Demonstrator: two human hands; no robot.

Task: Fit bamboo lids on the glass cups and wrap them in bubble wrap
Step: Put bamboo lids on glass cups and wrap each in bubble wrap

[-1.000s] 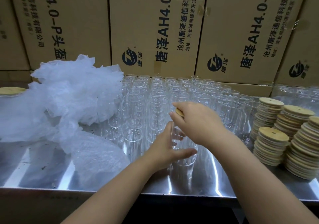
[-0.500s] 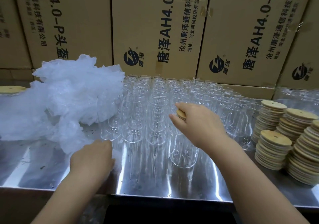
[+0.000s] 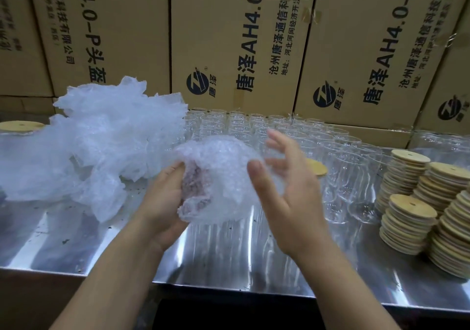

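While your left hand (image 3: 162, 203) is gripping bubble wrap (image 3: 220, 169), your right hand (image 3: 292, 197) is hovering beside it, fingers spread.

A worker's left hand (image 3: 162, 202) and right hand (image 3: 287, 197) are both bare. The left forearm (image 3: 109, 278) and right forearm (image 3: 338, 286) are uncovered to the frame's edge. The right thumbnail appears short-trimmed, though blur softens the fingers.

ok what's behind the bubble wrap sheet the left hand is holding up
Rows of glass cups stand behind the bubble wrap sheet, their rims showing above it. The cups directly behind it are covered. The left hand grips its left side.
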